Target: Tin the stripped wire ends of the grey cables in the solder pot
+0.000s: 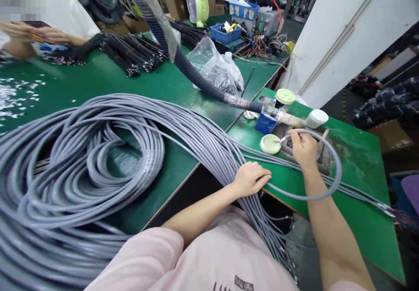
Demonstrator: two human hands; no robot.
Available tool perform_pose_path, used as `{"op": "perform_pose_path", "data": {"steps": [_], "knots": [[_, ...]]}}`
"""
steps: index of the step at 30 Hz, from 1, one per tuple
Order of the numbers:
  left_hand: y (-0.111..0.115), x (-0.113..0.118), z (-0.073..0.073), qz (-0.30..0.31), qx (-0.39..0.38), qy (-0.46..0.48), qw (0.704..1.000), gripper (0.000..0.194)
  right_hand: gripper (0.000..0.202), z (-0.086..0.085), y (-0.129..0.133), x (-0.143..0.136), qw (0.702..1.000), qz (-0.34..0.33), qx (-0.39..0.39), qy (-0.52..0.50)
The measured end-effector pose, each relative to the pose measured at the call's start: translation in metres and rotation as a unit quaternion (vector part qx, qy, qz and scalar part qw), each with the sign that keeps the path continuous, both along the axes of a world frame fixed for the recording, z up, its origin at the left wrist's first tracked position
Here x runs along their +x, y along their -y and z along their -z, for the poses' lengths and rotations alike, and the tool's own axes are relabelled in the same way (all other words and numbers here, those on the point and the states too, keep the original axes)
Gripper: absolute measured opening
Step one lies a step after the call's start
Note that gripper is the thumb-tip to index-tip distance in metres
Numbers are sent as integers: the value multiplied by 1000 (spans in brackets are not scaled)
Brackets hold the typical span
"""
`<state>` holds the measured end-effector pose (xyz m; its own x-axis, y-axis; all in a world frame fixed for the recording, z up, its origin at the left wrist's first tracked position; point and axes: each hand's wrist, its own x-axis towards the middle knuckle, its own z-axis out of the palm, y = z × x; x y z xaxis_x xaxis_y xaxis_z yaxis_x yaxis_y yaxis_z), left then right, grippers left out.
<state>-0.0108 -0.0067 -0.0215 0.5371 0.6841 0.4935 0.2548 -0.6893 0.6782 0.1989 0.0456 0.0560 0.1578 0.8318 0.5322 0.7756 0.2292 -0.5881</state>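
Observation:
My right hand (304,148) pinches a grey cable (337,169) close to its stripped end. The thin bare wires of that end point into a shallow pale green dish (270,144). From my right hand the cable loops round to the right and back toward my left hand (251,179). My left hand is closed around the cable at the table's edge, its fingers partly hidden, lying over a thick bundle of grey cables (209,142). The bundle runs from a large coil (144,169) on the left and hangs down before my body.
A ribbed extraction hose (203,81) ends at a blue box (266,123) behind the dish. A white cup (317,118) and another green lid (285,96) stand nearby. A plastic bag (216,70), black cable bundles (134,53) and a fan (197,3) are farther back. Another person sits across.

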Motion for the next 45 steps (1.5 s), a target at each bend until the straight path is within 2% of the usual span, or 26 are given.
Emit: {"op": "perform_pose_path", "data": {"steps": [6,13,18,26,38,42,45], "knots": [[0,2,-2,-5,35,12,999,24,37,5,-15,-2,998,5,-53,45],[-1,5,0,-21,64,13,998,22,39,12,-28,-3,991,3,-79,111],[0,5,0,-21,67,12,997,20,39,11,-31,-5,985,3,-89,146],[-1,5,1,-16,65,5,998,23,38,7,-33,-11,985,-10,-105,136],[-1,2,3,-18,80,-11,997,23,35,1,-38,-18,980,23,-137,142],[-1,2,4,-22,89,0,996,19,33,-4,-36,-18,985,14,-123,117],[-1,2,4,-22,96,15,995,15,34,-13,-33,-8,990,20,-98,103]]}}
